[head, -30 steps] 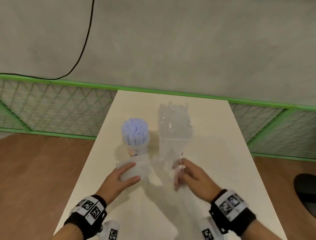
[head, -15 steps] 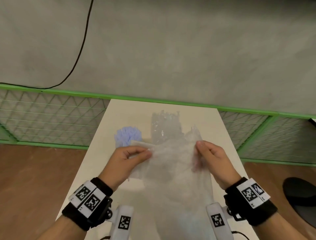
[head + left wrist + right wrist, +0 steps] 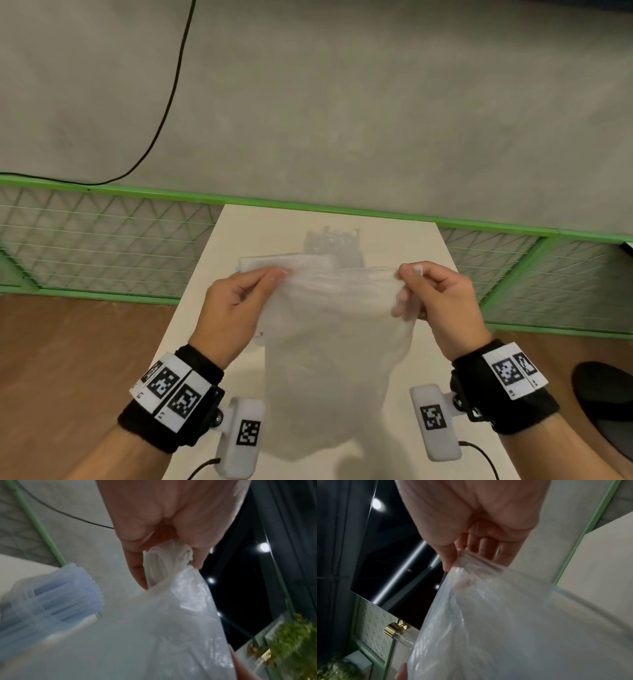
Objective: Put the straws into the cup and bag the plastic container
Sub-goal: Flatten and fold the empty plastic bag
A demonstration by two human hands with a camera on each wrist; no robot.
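The bag [image 3: 329,346] is milky and translucent, its bunched edge white. The straws [image 3: 65,595] are pale blue. The plastic container [image 3: 332,243] is clear with glints. The table [image 3: 404,240] is cream, the fence rail [image 3: 479,228] bright green around pale criss-cross mesh. The wristbands [image 3: 507,387] are black, bearing white tags with black square codes. The floor [image 3: 78,342] is reddish brown

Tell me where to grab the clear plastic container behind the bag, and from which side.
Probably around its side walls, reaching in from the right. The container stands upright on the table, its top edge looks jagged, and the straws stand at its left. Both hands are pinching the bag now.
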